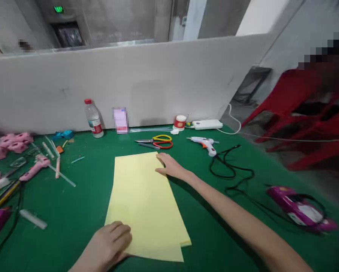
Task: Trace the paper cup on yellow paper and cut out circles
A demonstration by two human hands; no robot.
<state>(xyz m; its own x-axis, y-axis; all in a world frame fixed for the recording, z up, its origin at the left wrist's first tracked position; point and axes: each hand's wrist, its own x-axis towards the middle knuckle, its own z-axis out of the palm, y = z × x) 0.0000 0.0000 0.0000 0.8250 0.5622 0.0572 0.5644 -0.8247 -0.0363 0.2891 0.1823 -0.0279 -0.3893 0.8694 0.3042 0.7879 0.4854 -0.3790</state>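
A folded pale yellow sheet of paper (142,200) lies on the green table (81,211) in front of me. My left hand (111,241) rests on its near left corner with the fingers curled down onto the paper. My right hand (171,166) reaches out to the sheet's far right corner and presses there, fingers flat and together. Neither hand grips anything. The sheet's near edge shows two layers slightly offset.
Scissors with yellow and red handles (158,142) and a white glue gun (205,143) with a black cord (231,170) lie beyond the paper. A water bottle (93,119), power strip (207,124), pink glue guns (34,168), glue sticks and red chairs (308,109) surround.
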